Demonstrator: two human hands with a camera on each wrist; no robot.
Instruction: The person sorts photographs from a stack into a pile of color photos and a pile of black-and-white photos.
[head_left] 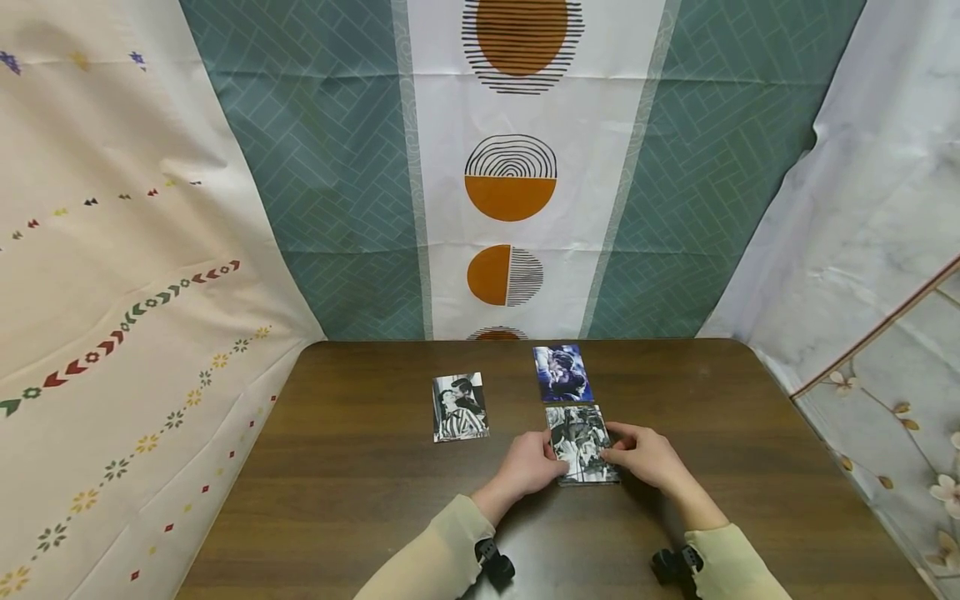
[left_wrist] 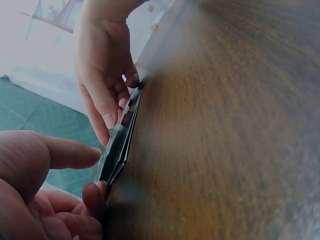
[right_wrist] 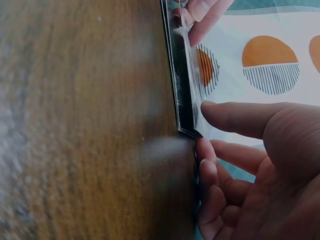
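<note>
A black-and-white picture card [head_left: 581,458] lies near the middle of the table, under both hands. In the head view my left hand [head_left: 525,465] holds its left edge, thumb on the picture. My right hand [head_left: 648,456] grips the opposite edge, also with the thumb on top. Seen edge-on in the left wrist view, the card [left_wrist: 120,140] shows several thin dark layers, slightly spread, with the left hand [left_wrist: 45,185] at its near end. From the right wrist, a clear glossy layer covers the card [right_wrist: 186,80], pinched by the right hand [right_wrist: 250,165].
Just behind the held card lies a blue-toned picture card [head_left: 563,373]. Another black-and-white picture card [head_left: 460,407] sits to the left. The brown wooden table [head_left: 337,500] meets a patterned cloth [head_left: 352,208] at its back edge.
</note>
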